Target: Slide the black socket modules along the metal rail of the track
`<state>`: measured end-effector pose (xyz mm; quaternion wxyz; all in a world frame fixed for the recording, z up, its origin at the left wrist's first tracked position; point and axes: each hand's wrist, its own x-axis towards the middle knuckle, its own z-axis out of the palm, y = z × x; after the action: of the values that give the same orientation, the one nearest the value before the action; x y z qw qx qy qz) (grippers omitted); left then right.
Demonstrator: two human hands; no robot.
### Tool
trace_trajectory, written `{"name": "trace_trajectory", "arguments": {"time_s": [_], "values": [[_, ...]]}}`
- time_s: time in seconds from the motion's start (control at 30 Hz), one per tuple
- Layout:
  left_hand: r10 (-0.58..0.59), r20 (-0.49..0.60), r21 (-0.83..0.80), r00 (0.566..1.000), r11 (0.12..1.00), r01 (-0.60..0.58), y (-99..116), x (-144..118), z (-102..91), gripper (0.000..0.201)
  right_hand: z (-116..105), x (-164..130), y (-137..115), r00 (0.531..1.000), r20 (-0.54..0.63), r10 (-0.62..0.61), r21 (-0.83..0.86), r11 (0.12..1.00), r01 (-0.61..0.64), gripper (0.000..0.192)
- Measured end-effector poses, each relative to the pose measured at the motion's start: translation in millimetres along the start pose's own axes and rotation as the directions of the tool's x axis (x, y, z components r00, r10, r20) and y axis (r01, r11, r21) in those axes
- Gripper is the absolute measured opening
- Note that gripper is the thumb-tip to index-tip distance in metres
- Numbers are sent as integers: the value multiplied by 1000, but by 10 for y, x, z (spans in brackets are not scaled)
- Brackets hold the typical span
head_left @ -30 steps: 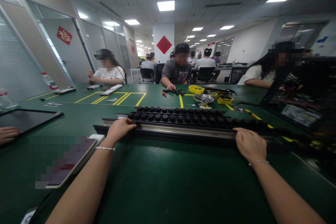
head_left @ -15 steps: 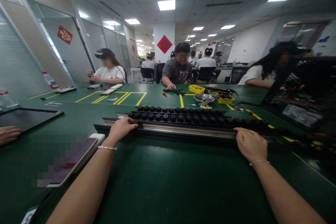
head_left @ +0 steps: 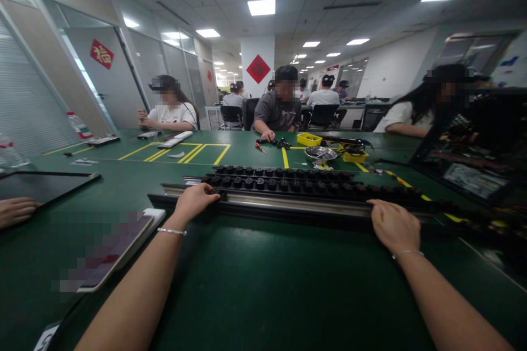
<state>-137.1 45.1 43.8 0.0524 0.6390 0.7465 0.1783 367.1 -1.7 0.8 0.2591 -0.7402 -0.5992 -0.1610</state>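
A long black and silver rail (head_left: 288, 205) lies across the green table (head_left: 263, 285) in front of me. Just behind it lie long black strips (head_left: 288, 182) with rows of round sockets. My left hand (head_left: 194, 201) rests on the rail near its left end, fingertips touching the nearest socket strip. My right hand (head_left: 393, 225) lies palm down on the rail further to the right, fingers curled over its near edge. Both wrists wear a thin bracelet.
A phone (head_left: 111, 252) lies at my left, beyond it a dark tablet (head_left: 41, 186) and another person's hand (head_left: 14, 211). A metal bowl (head_left: 320, 153), yellow trays (head_left: 308, 140) and small tools lie mid-table. Several people sit at the far side. A dark open chassis (head_left: 469, 164) stands right.
My left hand has slid slightly to the right along the rail. The right hand has stayed where it was.
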Motion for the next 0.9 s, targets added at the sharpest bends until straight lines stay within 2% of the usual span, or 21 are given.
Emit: {"name": "trace_trajectory", "arguments": {"time_s": [0.9], "values": [[18, 0, -20, 1000, 1000, -18, 86, -36, 23, 35, -14, -3, 3, 1000, 28, 6, 12, 1000, -6, 46]]}}
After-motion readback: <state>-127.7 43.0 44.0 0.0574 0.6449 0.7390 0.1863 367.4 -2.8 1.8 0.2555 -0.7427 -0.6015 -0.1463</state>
